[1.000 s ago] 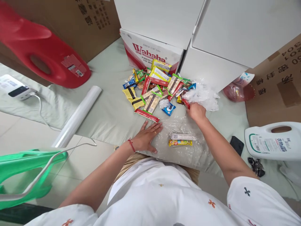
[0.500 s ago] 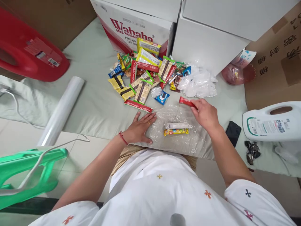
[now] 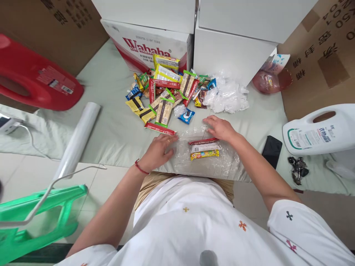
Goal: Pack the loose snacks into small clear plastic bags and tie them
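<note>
Now: one change to log, and it sits on the clear plastic film, taken as landmark on the cloth-covered bench. Half a second ago your right hand held a red bar away from the row; now that dark red bar lies on the film, along the far side of a white packet, with a yellow packet on the near side. Judged from this, the row has grown from two packets to three, side by side and roughly parallel.

State of hands: well apart, neither seen gripping anything. Your right hand is over the film's far right part, fingers loosely extended, just beside the red bar's right end; whether it touches the film, you cannot tell from this view. Your left hand rests at the film's left edge, fingers partly spread, fingertips near a loose red-and-white bar.

Surroundings: beyond the film, a mixed snack pile and, to its right, crumpled clear plastic. Right of the film, a black phone, then keys.
</note>
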The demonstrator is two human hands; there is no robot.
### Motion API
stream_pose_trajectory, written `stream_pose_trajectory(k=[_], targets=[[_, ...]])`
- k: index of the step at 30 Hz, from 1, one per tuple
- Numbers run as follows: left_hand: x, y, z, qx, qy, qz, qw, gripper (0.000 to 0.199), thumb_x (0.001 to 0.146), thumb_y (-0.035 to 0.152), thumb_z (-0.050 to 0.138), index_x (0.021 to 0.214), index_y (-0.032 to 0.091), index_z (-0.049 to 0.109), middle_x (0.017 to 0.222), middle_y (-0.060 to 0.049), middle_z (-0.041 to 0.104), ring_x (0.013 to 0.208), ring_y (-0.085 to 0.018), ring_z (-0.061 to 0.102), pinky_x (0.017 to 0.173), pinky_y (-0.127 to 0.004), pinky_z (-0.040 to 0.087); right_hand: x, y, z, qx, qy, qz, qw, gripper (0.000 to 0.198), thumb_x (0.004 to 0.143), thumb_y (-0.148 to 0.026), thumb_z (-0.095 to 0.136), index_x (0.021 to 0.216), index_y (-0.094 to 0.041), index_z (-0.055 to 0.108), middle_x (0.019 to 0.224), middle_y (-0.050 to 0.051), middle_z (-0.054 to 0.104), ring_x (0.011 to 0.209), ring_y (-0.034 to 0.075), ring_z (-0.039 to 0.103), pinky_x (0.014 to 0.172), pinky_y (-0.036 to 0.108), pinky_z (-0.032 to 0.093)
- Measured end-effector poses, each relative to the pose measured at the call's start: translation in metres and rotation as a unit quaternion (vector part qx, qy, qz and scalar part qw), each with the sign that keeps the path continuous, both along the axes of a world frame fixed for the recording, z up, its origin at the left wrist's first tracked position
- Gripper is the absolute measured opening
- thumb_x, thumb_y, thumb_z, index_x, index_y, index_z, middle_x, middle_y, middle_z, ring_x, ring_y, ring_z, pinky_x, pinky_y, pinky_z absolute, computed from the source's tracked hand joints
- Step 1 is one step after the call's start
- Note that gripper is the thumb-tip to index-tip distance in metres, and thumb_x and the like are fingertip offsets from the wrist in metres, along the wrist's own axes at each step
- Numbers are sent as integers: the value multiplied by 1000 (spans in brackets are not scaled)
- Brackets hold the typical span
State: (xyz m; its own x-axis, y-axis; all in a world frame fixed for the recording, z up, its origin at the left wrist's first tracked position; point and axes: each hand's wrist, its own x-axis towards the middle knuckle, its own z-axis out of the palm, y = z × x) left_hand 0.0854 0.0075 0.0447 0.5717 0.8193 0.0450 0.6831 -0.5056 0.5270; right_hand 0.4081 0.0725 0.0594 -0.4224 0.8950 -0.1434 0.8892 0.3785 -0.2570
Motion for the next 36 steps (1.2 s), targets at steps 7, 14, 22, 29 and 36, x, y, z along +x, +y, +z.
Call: stream_pose_trajectory(k=[7, 14, 22, 29, 36], targets=[[69, 34, 21, 101, 14, 77, 992, 72, 87, 40, 67, 151, 15, 45, 150, -17, 53, 135, -36, 45, 111, -54, 36, -9, 16, -6, -35, 22, -2, 999, 18, 88, -20, 63, 102, -20, 75, 96, 5, 69, 87, 20, 62, 72, 28, 40], [70, 59, 19, 30, 63, -58, 996, 37, 88, 21, 58, 124, 18, 67, 99, -9, 71, 104, -29, 64, 99, -45, 46, 19, -23, 23, 52, 78, 67, 993, 13, 92, -22, 62, 95, -19, 74, 88, 8, 65, 89, 24, 51, 78, 33, 39], [36, -25, 4, 10, 48, -230, 972, 44, 94, 27, 49, 137, 22, 62, 103, -12, 65, 102, -27, 57, 90, -41, 45, 38, -133, -7, 45, 88, 63, 993, 33, 103, -33, 50, 127, -20, 68, 117, 14, 66, 103, 27, 54, 89, 42, 45], [36, -30, -5, -36, 4, -190, 981, 47, 95, 28, 43, 139, 26, 62, 105, -10, 66, 103, -27, 57, 94, -42, 44, 31, -190, -14, 64, 83, 45, 993, 30, 98, -39, 60, 126, -32, 69, 134, 11, 64, 120, 33, 52, 99, 52, 45], [38, -24, -8, -49, -13, -200, 979, 45, 95, 26, 42, 132, 26, 68, 99, -10, 67, 100, -26, 59, 96, -41, 46, 18, -135, 15, 83, 135, 4, 987, 28, 104, -31, 47, 109, -24, 74, 122, 10, 65, 101, 22, 59, 86, 36, 48]])
